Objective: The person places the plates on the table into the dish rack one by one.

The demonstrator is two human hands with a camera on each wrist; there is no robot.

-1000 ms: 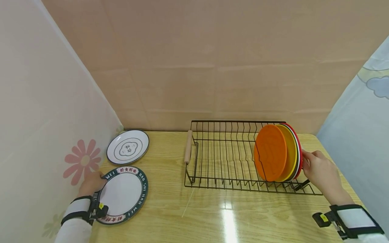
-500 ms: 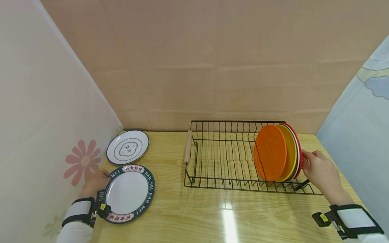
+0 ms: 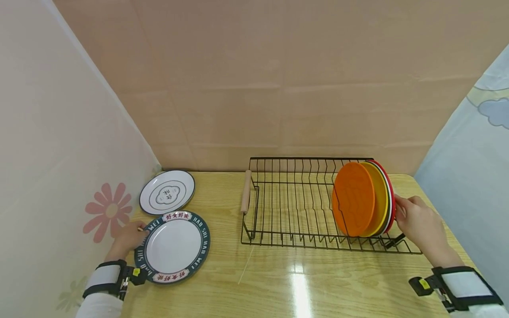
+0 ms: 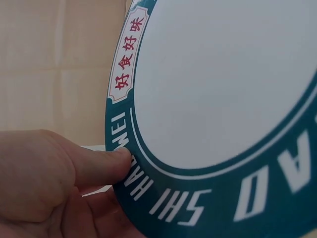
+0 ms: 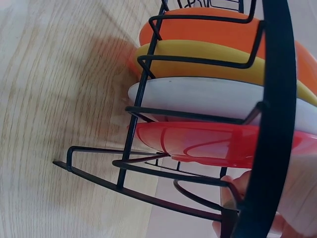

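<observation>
While left hand [image 3: 126,239] pinches green-rimmed plate [image 3: 173,246], right hand [image 3: 417,220] touches rack [image 3: 292,207].

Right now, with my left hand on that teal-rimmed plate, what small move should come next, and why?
Probably lift the teal-rimmed plate off the table. Your left hand pinches its rim, thumb on top. The rack has empty slots left of the orange plate, and your right hand steadies that end.

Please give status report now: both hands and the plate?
Left hand pinches green-rimmed plate at its rim. Right hand rests against red plate in rack. Nothing between plate and rack.
</observation>
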